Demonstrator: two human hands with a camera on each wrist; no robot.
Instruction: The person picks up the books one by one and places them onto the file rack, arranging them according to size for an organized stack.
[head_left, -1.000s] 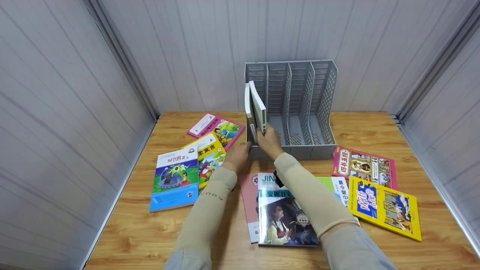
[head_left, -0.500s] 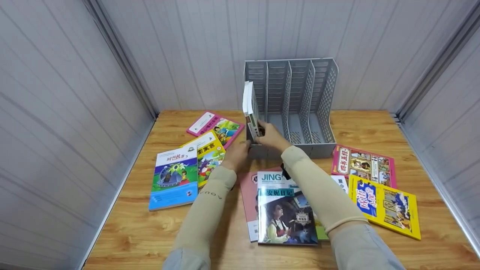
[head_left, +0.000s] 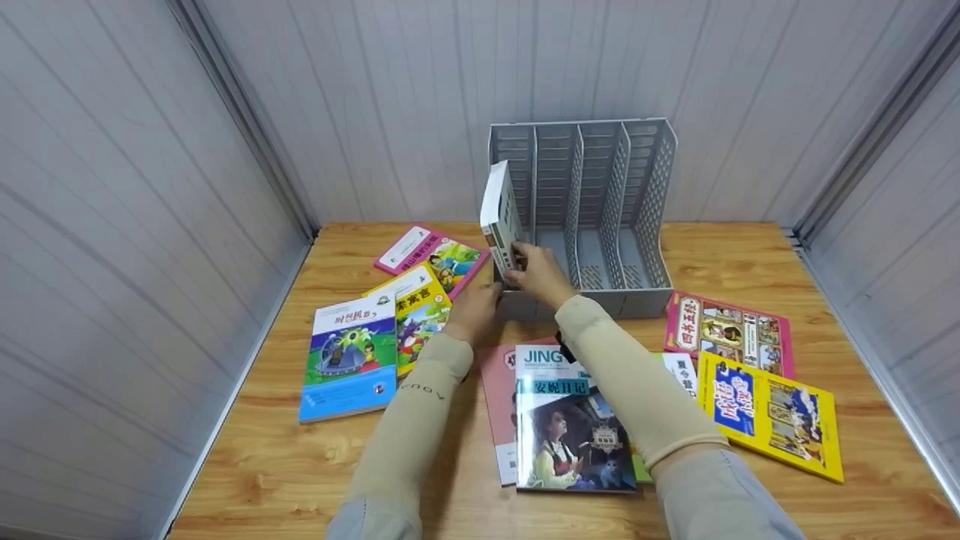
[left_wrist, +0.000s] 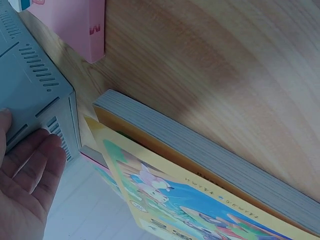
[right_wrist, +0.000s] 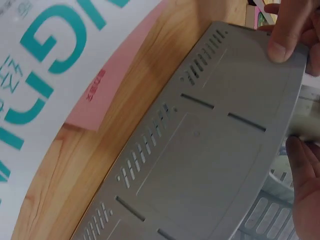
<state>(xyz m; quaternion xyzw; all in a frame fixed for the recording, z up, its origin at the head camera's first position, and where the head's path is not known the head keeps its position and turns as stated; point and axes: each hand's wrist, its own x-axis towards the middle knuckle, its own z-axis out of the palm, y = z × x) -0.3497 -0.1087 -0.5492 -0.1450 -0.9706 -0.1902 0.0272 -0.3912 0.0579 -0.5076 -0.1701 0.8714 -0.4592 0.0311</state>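
Note:
A grey file rack [head_left: 600,225] with several slots stands at the back of the wooden table. Upright books [head_left: 501,217] sit in its leftmost slot, their tops leaning left. My right hand [head_left: 527,264] grips their lower front edge. My left hand [head_left: 480,298] rests against the rack's front left corner. In the left wrist view, the left hand's fingers [left_wrist: 35,165] lie straight on the rack's side wall [left_wrist: 30,90]. The right wrist view shows the rack's front wall [right_wrist: 210,150] and the right hand's fingers [right_wrist: 305,170] at its edge.
Books lie flat around the rack: a pink one [head_left: 431,256], a yellow one [head_left: 416,311] and a blue-green one [head_left: 349,356] on the left. A white "JING" book [head_left: 566,420] over a pink one lies under my right arm. Two more books [head_left: 765,412] lie at the right.
The two upright books, spread apart a second ago, now stand pressed together and lean left. My right hand has shifted slightly along their lower edge; the left hand stays at the rack's corner.

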